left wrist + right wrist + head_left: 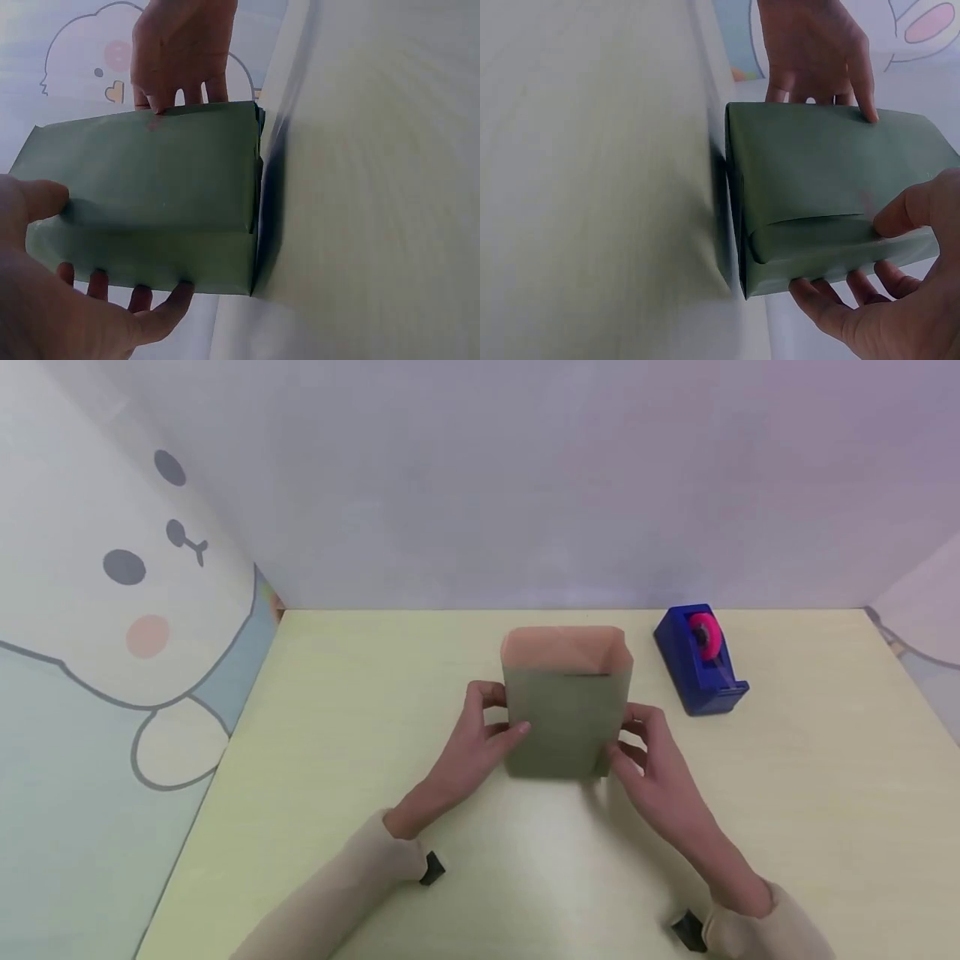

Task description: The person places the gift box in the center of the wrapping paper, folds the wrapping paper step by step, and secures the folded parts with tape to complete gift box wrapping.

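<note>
Centrally in the head frame, a green paper bag (564, 727) with a salmon-pink interior is held upright over the pale yellow tabletop (360, 693), its mouth upward. The left hand (474, 745) clasps its left side, thumb on the near face; the right hand (662, 777) clasps its lower right side. Right of centre: a blue tape dispenser (688, 681) bearing a pink tape roll (715, 637).

Place: indoor desk spot; home, classroom or office, can't tell
Side walls (75, 618): cartoon animal prints on 2 sides
Back wall (562, 485): plain, pale
Tabletop (360, 710): pale yellow, meets back wall
Desk item: 1 blue tape dispenser (686, 664), pink roll (713, 637)
</note>
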Demonstrator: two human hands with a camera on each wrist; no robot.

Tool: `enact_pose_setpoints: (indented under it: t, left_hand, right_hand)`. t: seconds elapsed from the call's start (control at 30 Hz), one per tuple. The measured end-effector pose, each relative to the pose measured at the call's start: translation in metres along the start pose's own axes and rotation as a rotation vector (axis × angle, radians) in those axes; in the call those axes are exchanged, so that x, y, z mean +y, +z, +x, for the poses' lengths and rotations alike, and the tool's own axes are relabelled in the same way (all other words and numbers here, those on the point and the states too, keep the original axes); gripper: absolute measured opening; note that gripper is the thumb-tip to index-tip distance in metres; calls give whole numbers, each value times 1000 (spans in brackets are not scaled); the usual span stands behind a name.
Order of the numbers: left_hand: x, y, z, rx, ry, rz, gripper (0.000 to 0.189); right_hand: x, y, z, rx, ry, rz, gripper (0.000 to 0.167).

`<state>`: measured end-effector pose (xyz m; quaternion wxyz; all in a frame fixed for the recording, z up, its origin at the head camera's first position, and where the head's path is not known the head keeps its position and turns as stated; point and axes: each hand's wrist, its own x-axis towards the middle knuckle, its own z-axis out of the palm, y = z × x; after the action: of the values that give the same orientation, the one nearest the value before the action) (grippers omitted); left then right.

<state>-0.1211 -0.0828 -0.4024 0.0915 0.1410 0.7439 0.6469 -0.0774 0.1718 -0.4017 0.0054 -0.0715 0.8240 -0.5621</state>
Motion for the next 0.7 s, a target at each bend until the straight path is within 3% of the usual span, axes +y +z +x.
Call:
enact_pose_setpoints:
  t: [0.17, 0.37, 0.53, 0.7]
  left_hand:
    - [-2, 3, -11, -1, 45, -1, 48]
    - [-3, 3, -13, -10, 64, 0, 59]
    - [-4, 4, -12, -20, 93, 9, 74]
    - [-4, 4, -14, -45, 109, 57, 75]
  right_hand:
    - [4, 2, -8, -9, -39, -12, 42]
    - [6, -1, -9, -43, -49, -12, 47]
    - [0, -8, -8, -88, -72, -11, 63]
    - [-6, -18, -1, -122, -124, -35, 75]
